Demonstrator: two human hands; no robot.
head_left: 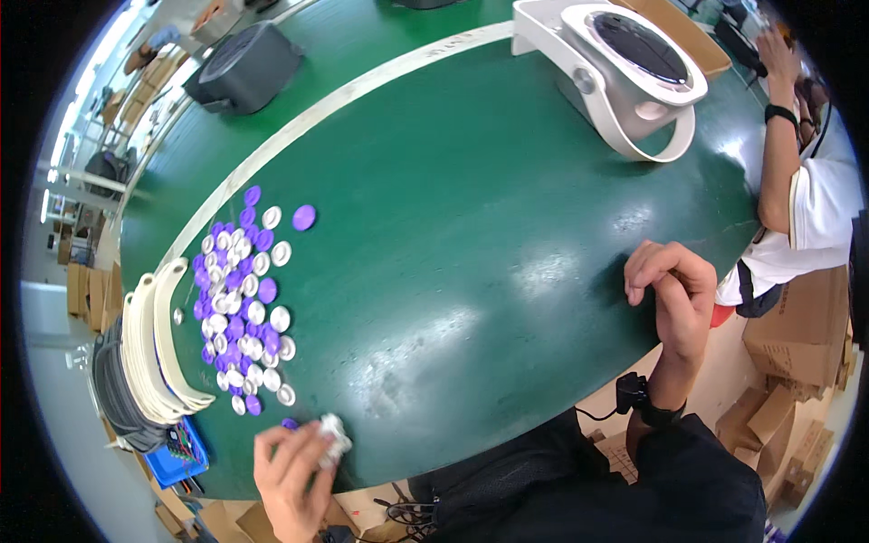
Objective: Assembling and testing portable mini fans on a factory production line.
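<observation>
At the front left of the green table (434,226), my left hand (294,471) has its fingers bent over a small clump of white round caps (334,438). A purple cap (290,423) lies close to its fingertips. Beyond this hand spreads a loose heap of round caps, purple ones (267,290) mixed with white ones (280,319). One purple cap (304,217) rests apart at the heap's far right. Over the table's right side is my right hand (674,290), loosely curled, with nothing visible in its fingers.
Several curved cream-white strips (145,353) stand at the left edge, beside dark curved parts (113,385) and a blue tray (181,457). A white device with a curved stand (625,63) occupies the far right. Another person's arm (778,172) reaches in at the right.
</observation>
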